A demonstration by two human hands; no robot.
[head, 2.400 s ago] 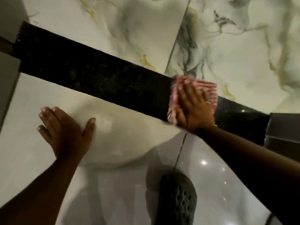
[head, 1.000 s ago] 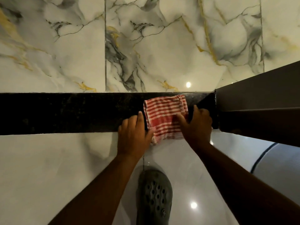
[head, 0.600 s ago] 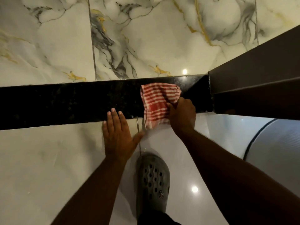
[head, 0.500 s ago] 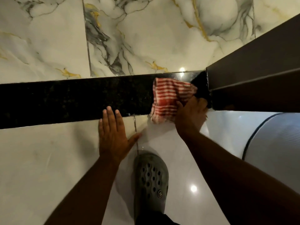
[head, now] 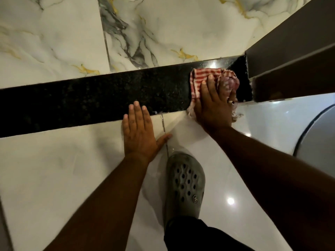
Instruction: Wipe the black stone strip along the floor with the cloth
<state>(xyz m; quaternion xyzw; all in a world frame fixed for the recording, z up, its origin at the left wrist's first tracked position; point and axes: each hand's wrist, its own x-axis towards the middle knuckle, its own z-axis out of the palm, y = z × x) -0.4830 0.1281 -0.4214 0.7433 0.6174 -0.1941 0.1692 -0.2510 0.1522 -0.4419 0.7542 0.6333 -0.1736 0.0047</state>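
A black speckled stone strip [head: 90,98] runs across the floor from the left edge to a dark frame on the right. A red-and-white striped cloth [head: 201,77] lies bunched on the strip's right end. My right hand [head: 213,105] presses flat on the cloth, fingers spread over it, and hides most of it. My left hand [head: 139,131] rests flat on the pale tile just below the strip, its fingertips on the strip's near edge, holding nothing.
A dark door frame [head: 290,57] blocks the strip's right end. White marble tiles with grey and gold veins [head: 163,33] lie beyond the strip. A grey perforated clog [head: 184,185] on a foot stands on the glossy tile between my arms.
My right hand has pushed the cloth to the right, up toward the dark frame, and now lies flat on top of it. My left hand stays flat on the tile.
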